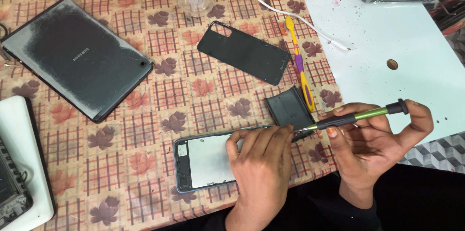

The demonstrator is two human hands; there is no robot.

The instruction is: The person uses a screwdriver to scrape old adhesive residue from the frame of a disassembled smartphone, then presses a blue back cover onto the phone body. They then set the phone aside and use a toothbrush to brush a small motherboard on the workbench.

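At the near table edge, the left hand (261,156) presses flat on an opened phone (206,160) to steady it, while the right hand (382,131) grips a green screwdriver (356,117), tip at the phone's right end.

1 tablet (77,59); 1 opened phone (206,160); 1 back cover (243,52); 1 screwdriver (356,117); 1 toothbrush (299,59); 2 hands.

Opened phone's (206,160) right end hidden under left hand (261,158)

Phone repair workbench: opened phone (208,160), screwdriver (356,117), loose covers (243,52).
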